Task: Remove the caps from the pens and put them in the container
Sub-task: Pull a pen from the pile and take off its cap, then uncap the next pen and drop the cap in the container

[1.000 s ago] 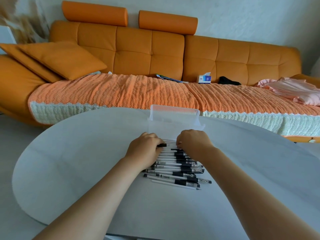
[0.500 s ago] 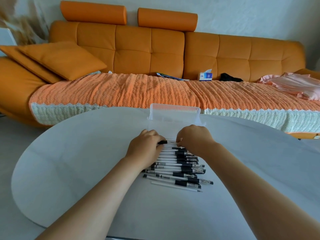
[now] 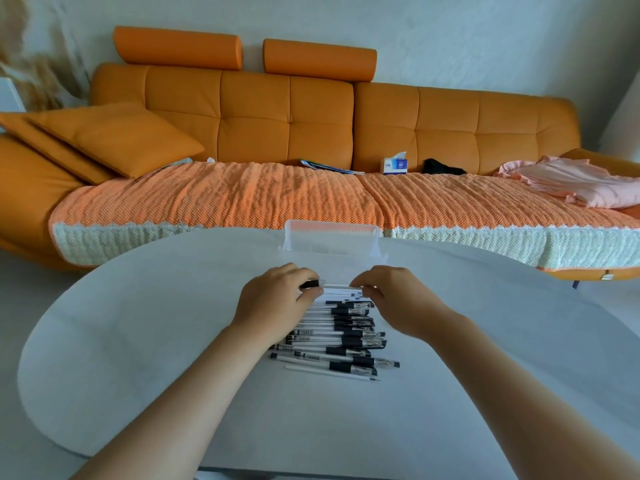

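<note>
I see left hand (image 3: 277, 301) grip pinching black end of one pen (image 3: 337, 287), right hand (image 3: 391, 296) grip pinching other end; cap hidden. Pen pile (image 3: 341, 337) on bench (image 3: 138, 341), 6 o'clock of held pen. Clear container (image 3: 329, 239) at 12 o'clock, nothing dark visible inside. My judgement: task barely begun.

Soft, even daylight fills the room, with no glare and only faint shadows under the forearms on the pale counter (image 3: 138, 341). Wide-angle distortion bows the sofa (image 3: 311, 126) and the counter's rim toward the edges. The picture is slightly soft throughout, the corners most.
</note>
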Tool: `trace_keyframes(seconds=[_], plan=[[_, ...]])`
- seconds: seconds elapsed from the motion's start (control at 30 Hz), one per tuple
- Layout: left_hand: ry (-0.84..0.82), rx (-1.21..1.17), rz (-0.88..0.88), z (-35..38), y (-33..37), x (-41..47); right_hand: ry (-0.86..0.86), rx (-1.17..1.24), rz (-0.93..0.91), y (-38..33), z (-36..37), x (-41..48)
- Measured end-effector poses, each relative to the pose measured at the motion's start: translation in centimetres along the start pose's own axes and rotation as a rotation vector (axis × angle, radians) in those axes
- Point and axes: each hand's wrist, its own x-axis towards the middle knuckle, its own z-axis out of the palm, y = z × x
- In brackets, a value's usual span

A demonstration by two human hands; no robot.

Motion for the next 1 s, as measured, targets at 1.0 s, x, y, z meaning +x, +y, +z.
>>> trace_keyframes(seconds=[1.0], plan=[[-0.166,-0.121,-0.094,-0.8,1.5,-0.6,0.096,0.123,0.048,2.4,-0.2,-2.1]])
